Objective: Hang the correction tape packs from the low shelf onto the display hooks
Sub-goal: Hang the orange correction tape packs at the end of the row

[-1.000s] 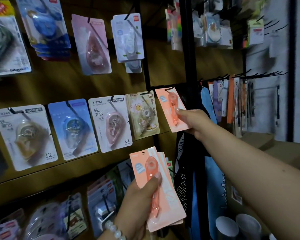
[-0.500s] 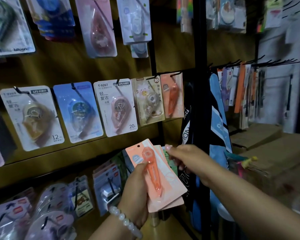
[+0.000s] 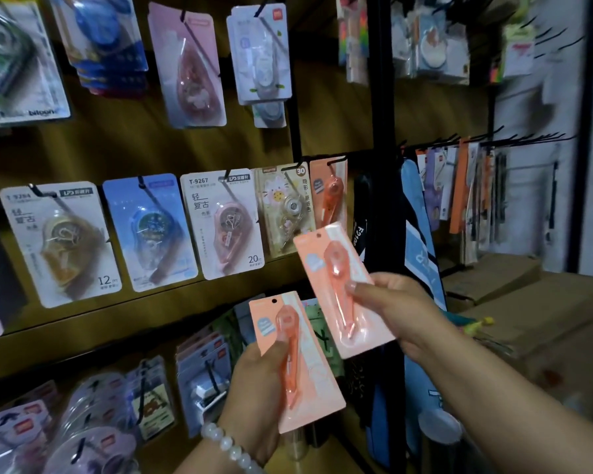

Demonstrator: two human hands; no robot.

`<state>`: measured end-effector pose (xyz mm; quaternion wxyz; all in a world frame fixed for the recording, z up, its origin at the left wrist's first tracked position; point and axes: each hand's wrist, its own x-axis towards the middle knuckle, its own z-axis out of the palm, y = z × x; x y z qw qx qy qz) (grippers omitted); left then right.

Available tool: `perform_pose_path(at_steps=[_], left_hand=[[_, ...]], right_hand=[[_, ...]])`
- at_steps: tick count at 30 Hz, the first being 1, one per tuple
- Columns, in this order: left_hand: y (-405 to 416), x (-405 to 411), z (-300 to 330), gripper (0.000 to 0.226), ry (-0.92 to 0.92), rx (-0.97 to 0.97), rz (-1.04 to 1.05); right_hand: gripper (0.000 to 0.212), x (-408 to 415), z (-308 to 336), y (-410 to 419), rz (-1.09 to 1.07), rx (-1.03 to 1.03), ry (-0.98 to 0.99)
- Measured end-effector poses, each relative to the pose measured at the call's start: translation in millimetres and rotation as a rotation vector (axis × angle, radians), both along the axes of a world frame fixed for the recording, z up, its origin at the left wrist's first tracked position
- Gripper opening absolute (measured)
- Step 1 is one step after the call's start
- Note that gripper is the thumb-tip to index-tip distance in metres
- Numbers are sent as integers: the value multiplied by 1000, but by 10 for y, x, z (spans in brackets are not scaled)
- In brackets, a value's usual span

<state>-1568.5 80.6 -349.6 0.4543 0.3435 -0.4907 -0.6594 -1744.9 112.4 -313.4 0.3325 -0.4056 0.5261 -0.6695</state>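
Peach carded tape pack in right fingers, another in left fingers.

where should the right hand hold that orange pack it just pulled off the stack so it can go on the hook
Pinch the lower half of the orange pack, coming from the right edge, much as the right hand grips it now. The card is flat and tilted, with its hang hole at the top left end. A low grip leaves that hole free for the hook above, where a matching pack already hangs.

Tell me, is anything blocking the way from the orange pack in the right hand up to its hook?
Nothing visible does. The right hand holds its orange pack just below the hook, where one matching pack already hangs.
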Motion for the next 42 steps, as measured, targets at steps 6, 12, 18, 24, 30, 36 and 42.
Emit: perform_pose_path(at_steps=[6, 12, 18, 24, 30, 36, 42], left_hand=[[11, 3, 55, 32, -35, 6, 6], [30, 18, 38, 25, -72, 24, -2], [31, 41, 21, 23, -69, 41, -9], [-24, 47, -53, 19, -77, 67, -37], [-55, 26, -103, 16, -46, 105, -18], [-75, 21, -124, 16, -18, 153, -34], [-86, 68, -140, 19, -40, 130, -36]], right_hand=[[6, -315, 564, -91, -142, -219, -19], [9, -428, 832, -246, -165, -235, 15], [12, -485, 782, -391, -171, -170, 10], [14, -541, 779, -518, -155, -201, -50], [23, -551, 732, -666, -170, -149, -92], [36, -484, 816, -922, -297, -33, -37], [45, -374, 752, -1000, -294, 137, 58]])
